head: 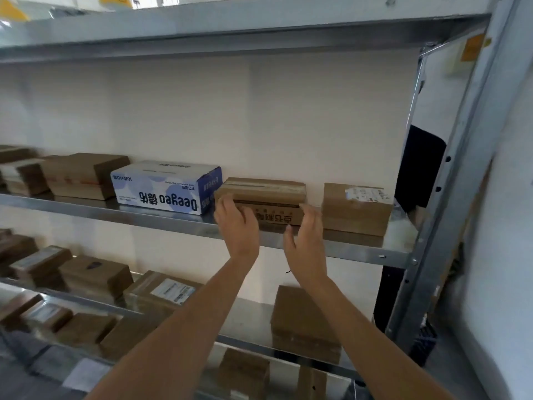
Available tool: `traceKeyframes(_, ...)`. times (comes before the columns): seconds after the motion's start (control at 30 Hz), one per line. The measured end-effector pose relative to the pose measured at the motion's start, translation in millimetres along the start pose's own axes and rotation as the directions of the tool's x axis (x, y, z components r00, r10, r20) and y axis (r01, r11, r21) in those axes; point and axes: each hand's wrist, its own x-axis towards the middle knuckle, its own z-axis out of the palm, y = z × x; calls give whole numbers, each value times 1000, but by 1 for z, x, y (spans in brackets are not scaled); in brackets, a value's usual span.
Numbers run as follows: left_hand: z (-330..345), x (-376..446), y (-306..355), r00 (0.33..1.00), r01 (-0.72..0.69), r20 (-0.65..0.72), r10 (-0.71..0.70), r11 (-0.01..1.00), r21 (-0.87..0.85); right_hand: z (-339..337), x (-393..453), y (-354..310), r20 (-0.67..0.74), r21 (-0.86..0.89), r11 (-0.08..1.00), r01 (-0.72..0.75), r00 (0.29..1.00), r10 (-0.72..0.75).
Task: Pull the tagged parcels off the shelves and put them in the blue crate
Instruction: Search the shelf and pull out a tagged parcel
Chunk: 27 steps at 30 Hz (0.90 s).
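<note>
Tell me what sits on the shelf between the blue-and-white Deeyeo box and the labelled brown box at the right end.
Head view: one long brown carton, both hands at its ends.

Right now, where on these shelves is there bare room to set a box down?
Bare metal lies on the lower shelf between the labelled parcel and the plain brown box. The middle shelf is crowded, with only a narrow gap beside the right-end parcel.

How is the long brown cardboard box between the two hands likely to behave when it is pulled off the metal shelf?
The brown box probably stays stiff: its edges look square and taped. It should slide easily on the smooth metal shelf. Low and wide, it seems unlikely to tip. With the left hand and right hand at its ends, it should stay level.
</note>
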Motion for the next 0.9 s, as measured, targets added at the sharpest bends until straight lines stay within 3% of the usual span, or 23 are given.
traceKeyframes(0.2,-6,44,-24,996,74,47,-74,997,6,28,25,-1,-13,-143,970,-198,980,198)
traceKeyframes(0.33,-10,61,-40,980,172,124,-158,978,-115,41,36,0,-7,-144,897,-418,907,422)
traceKeyframes(0.47,-17,62,-39,951,240,233,-203,960,-146,47,40,-2,-43,-249,866,-435,898,439)
traceKeyframes(0.57,-21,70,-32,933,323,237,-269,918,-231,37,40,-11,-12,38,912,-408,913,408)
traceKeyframes(0.67,-28,88,-18,939,335,214,-270,860,-386,18,43,-28,-88,286,926,-248,955,284)
traceKeyframes(0.77,-35,108,0,919,393,247,-307,763,-513,-1,58,-43,-174,377,918,-125,964,203)
traceKeyframes(0.9,-33,119,13,789,611,382,-482,545,-574,-14,74,-48,-129,433,891,-137,969,212)
